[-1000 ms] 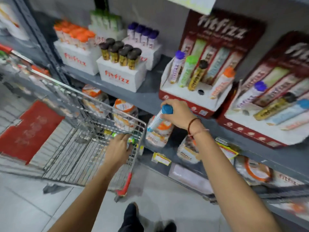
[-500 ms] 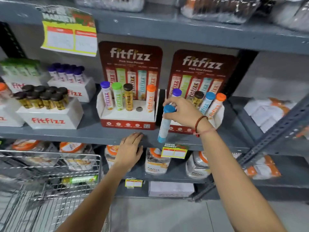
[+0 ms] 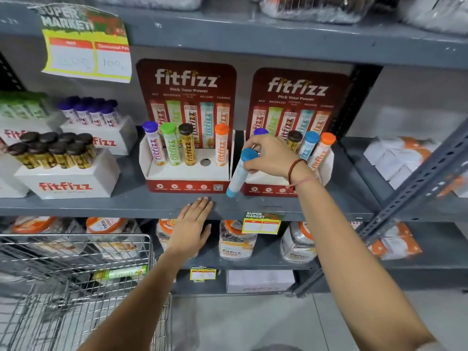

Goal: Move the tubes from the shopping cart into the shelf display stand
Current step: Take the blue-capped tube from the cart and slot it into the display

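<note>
Grey shop shelf [image 3: 126, 203], tiled floor. My right hand [image 3: 271, 157] grips the tube [image 3: 239, 174] before the stand [image 3: 187, 177]: near upright, cap up, base tilted left. Left hand [image 3: 192, 228] open, fingertips on shelf edge.

Right hand [image 3: 270, 155]: raised in front of the shelf edge [image 3: 152, 207], fingers pinched around the blue-capped tube [image 3: 240, 173] near its cap.
Left hand [image 3: 191, 228]: palm flat, fingers extended, fingertips touching the shelf edge.

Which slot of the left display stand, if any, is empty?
The fourth slot is empty: a bare round hole shows between the brown-capped tube and the orange-capped tube; the stand's other slots hold upright tubes.
</note>
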A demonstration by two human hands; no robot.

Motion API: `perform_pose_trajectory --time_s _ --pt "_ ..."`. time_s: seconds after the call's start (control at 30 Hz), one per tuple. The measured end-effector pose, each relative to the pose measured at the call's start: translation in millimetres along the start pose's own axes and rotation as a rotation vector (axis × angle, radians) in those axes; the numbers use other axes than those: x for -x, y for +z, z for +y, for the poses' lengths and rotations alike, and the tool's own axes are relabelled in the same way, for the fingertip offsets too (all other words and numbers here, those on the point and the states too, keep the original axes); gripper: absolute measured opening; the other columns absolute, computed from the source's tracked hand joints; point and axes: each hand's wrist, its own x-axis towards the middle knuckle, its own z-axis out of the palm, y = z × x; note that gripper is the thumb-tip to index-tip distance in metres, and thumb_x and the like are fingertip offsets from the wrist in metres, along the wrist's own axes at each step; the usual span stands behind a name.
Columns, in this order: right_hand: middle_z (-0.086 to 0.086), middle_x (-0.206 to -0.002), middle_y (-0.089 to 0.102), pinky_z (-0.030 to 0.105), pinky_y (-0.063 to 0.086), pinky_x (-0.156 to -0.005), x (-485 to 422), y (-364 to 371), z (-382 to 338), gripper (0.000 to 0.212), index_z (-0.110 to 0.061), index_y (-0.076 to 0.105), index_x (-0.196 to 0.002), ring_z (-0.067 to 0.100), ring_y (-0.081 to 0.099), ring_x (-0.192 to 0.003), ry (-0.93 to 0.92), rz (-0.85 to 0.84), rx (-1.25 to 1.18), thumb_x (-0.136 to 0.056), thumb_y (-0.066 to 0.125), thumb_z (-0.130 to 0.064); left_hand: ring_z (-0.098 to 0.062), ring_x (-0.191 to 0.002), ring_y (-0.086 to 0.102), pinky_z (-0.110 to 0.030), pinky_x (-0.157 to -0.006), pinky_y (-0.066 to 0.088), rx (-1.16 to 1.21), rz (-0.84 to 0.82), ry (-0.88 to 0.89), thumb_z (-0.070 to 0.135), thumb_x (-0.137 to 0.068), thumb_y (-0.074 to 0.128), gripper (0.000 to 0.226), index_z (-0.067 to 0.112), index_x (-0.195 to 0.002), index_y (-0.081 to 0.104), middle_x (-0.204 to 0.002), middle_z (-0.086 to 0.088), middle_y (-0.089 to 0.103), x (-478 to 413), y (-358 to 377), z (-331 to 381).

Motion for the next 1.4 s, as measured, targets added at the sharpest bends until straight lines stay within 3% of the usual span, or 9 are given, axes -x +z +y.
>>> perform_pose_trajectory --time_s 0.13,0.23,0.4,0.5,0.63,0.73,0.97,1.2,1.4 --pt "0.026 -0.079 0.07 0.039 0.055 -0.061 -11.1 3.4 -5.4 0.039 0.007 0.066 -0.082 0.028 0.066 -0.069 0.021 0.123 -0.011 -0.071 0.073 -0.03 -0.028 -0.132 0.039 -0.044 -0.111 0.02 0.003 0.009 0.0 0.019 -0.083 0.063 0.058 0.009 -0.135 0.039 -0.142 -0.012 0.046 -0.1 0.9 0.2" --pt "0.017 -0.064 0.06 0.032 0.045 -0.053 -18.2 8.1 -8.9 0.047 0.002 0.063 -0.072 0.021 0.056 -0.062 0.019 0.232 0.037 -0.07 0.072 -0.044 -0.028 -0.132 0.04 -0.046 -0.111 0.022 -0.002 0.013 -0.008 0.019 -0.083 0.063 0.057 0.009 -0.135 0.04 -0.141 -0.012 0.046 -0.2 1.6 1.3" --pt "0.006 -0.07 0.055 0.027 0.042 -0.053 -30.9 16.0 -13.6 0.033 -0.009 0.056 -0.07 0.018 0.054 -0.068 0.002 0.24 0.072 -0.07 0.073 -0.038 -0.027 -0.135 0.035 -0.046 -0.113 0.019 0.003 0.017 -0.015 0.021 -0.087 0.058 0.055 0.01 -0.137 0.037 -0.144 -0.011 0.042 0.1 1.4 0.5" --pt "0.005 -0.077 0.057 0.022 0.04 -0.049 -37.5 15.9 -17.0 0.03 -0.008 0.059 -0.084 0.018 0.054 -0.072 -0.023 0.275 0.041 -0.073 0.072 -0.032 -0.025 -0.138 0.029 -0.04 -0.114 0.011 0.025 0.017 0.022 0.021 -0.09 0.054 0.054 0.011 -0.139 0.034 -0.148 -0.01 0.036 0.8 0.5 -3.7" --pt "0.009 -0.08 0.06 0.029 0.05 -0.06 -50.7 17.1 -24.1 0.032 -0.004 0.068 -0.09 0.018 0.054 -0.079 -0.035 0.34 -0.029 -0.077 0.069 -0.033 -0.025 -0.138 0.028 -0.039 -0.115 0.013 0.033 0.017 0.017 0.022 -0.09 0.053 0.055 0.011 -0.139 0.033 -0.149 -0.01 0.034 2.0 -2.8 -11.7" --pt "0.006 -0.079 0.055 0.027 0.039 -0.06 -64.7 21.4 -30.9 0.038 -0.007 0.067 -0.087 0.018 0.049 -0.081 -0.023 0.378 0.042 -0.076 0.068 -0.043 -0.023 -0.139 0.026 -0.038 -0.115 0.013 0.002 0.019 -0.029 0.024 -0.091 0.052 0.055 0.011 -0.14 0.031 -0.15 -0.009 0.032 5.4 -4.7 -21.7" --pt "0.013 -0.094 0.066 0.034 0.053 -0.066 -89.2 33.4 -43.6 0.048 -0.011 0.066 -0.091 0.029 0.063 -0.087 -0.011 0.435 0.195 -0.074 0.063 -0.056 -0.023 -0.139 0.027 -0.04 -0.115 0.014 -0.043 0.021 -0.064 0.026 -0.092 0.052 0.055 0.011 -0.14 0.03 -0.149 -0.009 0.033 12.6 -8.6 -38.7" --pt "0.017 -0.098 0.065 0.04 0.049 -0.087 -101.6 47.1 -44.8 0.045 -0.009 0.068 -0.094 0.031 0.055 -0.106 -0.028 0.432 0.167 -0.075 0.064 -0.051 -0.023 -0.14 0.025 -0.039 -0.115 0.014 -0.047 0.003 -0.063 0.028 -0.092 0.05 0.057 0.011 -0.141 0.028 -0.15 -0.008 0.031 13.0 -7.3 -41.1" --pt "0.014 -0.097 0.067 0.036 0.041 -0.089 -113.3 52.7 -45.1 0.045 -0.011 0.069 -0.094 0.028 0.051 -0.111 0.018 0.418 0.171 -0.077 0.06 -0.052 -0.02 -0.141 0.022 -0.036 -0.115 0.01 -0.044 0.0 -0.074 0.03 -0.093 0.046 0.056 0.013 -0.142 0.025 -0.151 -0.006 0.029 11.9 -3.7 -42.1"
